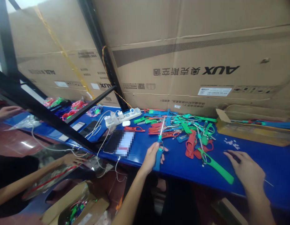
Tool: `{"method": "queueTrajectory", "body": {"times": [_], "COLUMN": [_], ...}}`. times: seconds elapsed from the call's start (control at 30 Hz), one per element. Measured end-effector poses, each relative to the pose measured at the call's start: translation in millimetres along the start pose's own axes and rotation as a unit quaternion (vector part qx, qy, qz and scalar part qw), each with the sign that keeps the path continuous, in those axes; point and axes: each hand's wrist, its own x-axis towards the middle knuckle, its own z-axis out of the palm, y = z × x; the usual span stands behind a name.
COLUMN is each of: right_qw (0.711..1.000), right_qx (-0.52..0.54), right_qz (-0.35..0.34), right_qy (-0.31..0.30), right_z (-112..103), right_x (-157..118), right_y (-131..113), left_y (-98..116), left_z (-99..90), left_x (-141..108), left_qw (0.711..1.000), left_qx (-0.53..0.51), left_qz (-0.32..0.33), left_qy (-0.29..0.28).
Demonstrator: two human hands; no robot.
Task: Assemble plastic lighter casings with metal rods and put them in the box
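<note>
My left hand point(152, 157) is closed round the blue handle of a long-necked lighter point(159, 156), its metal tube pointing up and away from me. My right hand point(248, 170) is curled at the right, over the table edge, beside several small white pieces point(231, 143). A thin rod point(268, 182) sticks out behind that hand; the rest of this slim tool is mostly hidden by the fingers. Between my hands lies a green lighter point(218, 168), near a red lighter point(190, 145). A heap of red, green and blue lighters point(179, 120) spreads behind them.
An open carton point(254, 132) holding lighters stands at the right. Phones point(125, 143) and a white power strip point(123, 116) with cables lie left of the heap. A black metal post point(105, 56) rises before cardboard. At left, a co-worker's hand point(73, 158) is near a floor box point(65, 206).
</note>
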Motion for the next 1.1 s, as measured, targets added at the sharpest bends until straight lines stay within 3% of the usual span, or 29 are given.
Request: {"method": "queueTrajectory", "body": {"times": [0.33, 0.7, 1.1], "right_qw": [0.998, 0.997, 0.998], "right_qx": [-0.048, -0.052, -0.049], "right_qz": [0.035, 0.049, 0.031], "right_qy": [-0.002, -0.01, 0.018], "right_z": [2.0, -0.9, -3.8], "right_x": [0.3, 0.1, -1.2], "right_y": [0.2, -3.7, -9.2], "left_y": [-2.7, -3.5, -1.5], "left_z": [-5.9, -5.5, -5.2], "left_x": [4.2, 3.0, 2.3], "left_qw": [0.999, 1.0, 0.999], "left_qx": [0.007, 0.001, 0.007], "left_qz": [-0.017, -0.009, -0.01], "left_qy": [-0.033, -0.029, -0.034]}}
